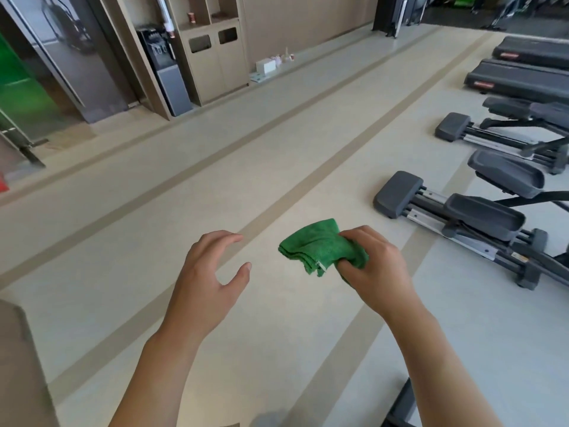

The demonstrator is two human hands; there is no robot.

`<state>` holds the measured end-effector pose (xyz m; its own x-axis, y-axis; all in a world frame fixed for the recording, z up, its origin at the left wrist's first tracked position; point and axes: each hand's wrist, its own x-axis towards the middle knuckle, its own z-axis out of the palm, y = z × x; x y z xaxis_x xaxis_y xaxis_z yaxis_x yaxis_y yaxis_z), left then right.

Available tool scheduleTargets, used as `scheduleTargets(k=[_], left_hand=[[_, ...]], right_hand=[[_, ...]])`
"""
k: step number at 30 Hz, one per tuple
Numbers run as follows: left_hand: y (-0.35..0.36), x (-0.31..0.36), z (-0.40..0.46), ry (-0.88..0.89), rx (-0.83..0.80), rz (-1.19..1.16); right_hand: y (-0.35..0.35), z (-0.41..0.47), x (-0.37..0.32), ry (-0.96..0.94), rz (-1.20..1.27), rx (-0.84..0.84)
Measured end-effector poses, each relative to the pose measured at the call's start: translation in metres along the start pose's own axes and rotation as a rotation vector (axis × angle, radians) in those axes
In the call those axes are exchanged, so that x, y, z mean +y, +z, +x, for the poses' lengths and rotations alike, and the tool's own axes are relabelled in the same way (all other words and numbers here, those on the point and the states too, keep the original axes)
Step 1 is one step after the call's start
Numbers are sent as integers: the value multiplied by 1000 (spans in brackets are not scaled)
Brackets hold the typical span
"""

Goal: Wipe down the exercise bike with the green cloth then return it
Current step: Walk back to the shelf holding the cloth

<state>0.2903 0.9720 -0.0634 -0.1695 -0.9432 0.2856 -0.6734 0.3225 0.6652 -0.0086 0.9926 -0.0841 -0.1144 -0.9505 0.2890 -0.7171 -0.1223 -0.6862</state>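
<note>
Green cloth [320,248]: folded into a thick wad, held in mid-air above the floor, at centre of view, just left of the hand gripping it.
Glass door [27,87]: far left, green tint visible through the pane, metal fitting at its foot.
Water dispenser [163,66]: dark unit standing upright against the wall unit, left of centre at the back.
Wooden cabinet [212,57]: just right of the dispenser, two dark slots in its front, open shelves above.
White box [266,66]: on the floor by the wall, right of the cabinet, small items beside it too blurred to identify.
Floor [154,241]: pale, crossed by darker stripes running diagonally.
Left hand [209,278]: raised over the floor, fingers spread and loosely bent, thumb apart, holding nothing, clear of the cloth.
Right hand [375,266]: fingers and thumb curled tight round the right end of the cloth, clamped on it.
Elliptical trainers [462,217]: two dark machines at right, rear rails and pedals in view, standing on the floor well apart from both hands.
Treadmills [523,78]: two black decks at far right rear, behind the trainers.
Exercise bike: cannot be identified with certainty in this view.
</note>
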Motion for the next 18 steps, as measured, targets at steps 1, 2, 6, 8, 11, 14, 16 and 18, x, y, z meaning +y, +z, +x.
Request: scheduleTargets(k=[1,2,6,8,11,14,16,18], left_hand=[[-1,-5,10,-4,-1,9],[-2,-11,21,-7,2,12],[2,-39,68,11,-3,-13],[3,-54,94,8,-35,-44],[-9,-88,133,40,-95,-66],[-35,-122,172,67,-104,-80],[-55,-141,198,79,-103,-96],[-73,-160,223,104,-104,-102]], right_hand=[[4,9,1,7,0,0],[9,17,1,17,0,-1],[31,54,2,48,-13,35],[45,73,-1,79,-36,62],[73,103,-17,107,-67,90],[99,133,-47,108,-95,75],[115,156,-66,105,-108,92],[133,180,-82,104,-125,123]])
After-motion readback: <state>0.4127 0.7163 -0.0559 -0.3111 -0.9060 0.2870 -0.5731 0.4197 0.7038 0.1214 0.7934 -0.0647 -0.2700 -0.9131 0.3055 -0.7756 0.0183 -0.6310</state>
